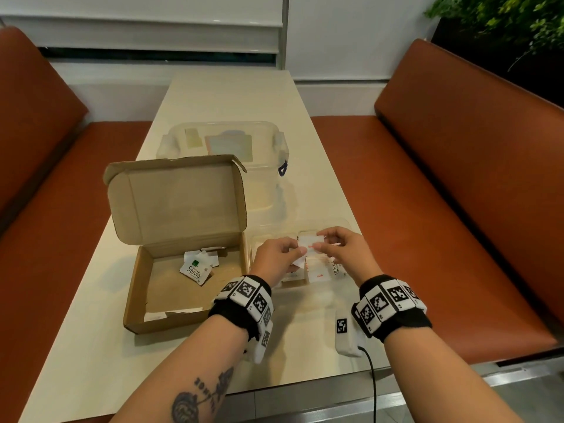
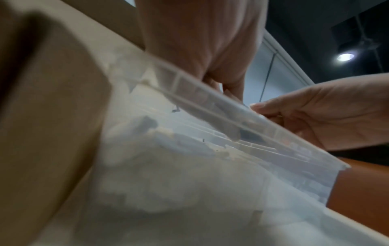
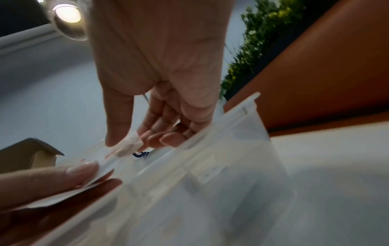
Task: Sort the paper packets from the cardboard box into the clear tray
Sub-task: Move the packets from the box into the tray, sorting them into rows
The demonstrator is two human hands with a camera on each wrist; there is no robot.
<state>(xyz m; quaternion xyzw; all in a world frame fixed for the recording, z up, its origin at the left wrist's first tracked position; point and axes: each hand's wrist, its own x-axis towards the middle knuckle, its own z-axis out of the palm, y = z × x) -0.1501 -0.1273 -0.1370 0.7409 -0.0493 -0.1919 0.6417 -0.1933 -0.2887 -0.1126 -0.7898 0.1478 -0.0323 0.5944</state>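
Observation:
An open cardboard box sits left of centre with a few white packets, one marked Stevia, on its floor. Right of it stands the clear tray, holding packets such as a white one with red print. Above the tray both hands meet on small white packets. My left hand pinches them from the left, my right hand from the right. In the right wrist view the thumb and forefinger pinch a packet over the tray rim. The left wrist view shows the tray wall below both hands.
A clear lidded tub stands behind the cardboard box on the cream table. Orange bench seats flank the table on both sides. A white tagged device with a black cable lies near the table's front edge.

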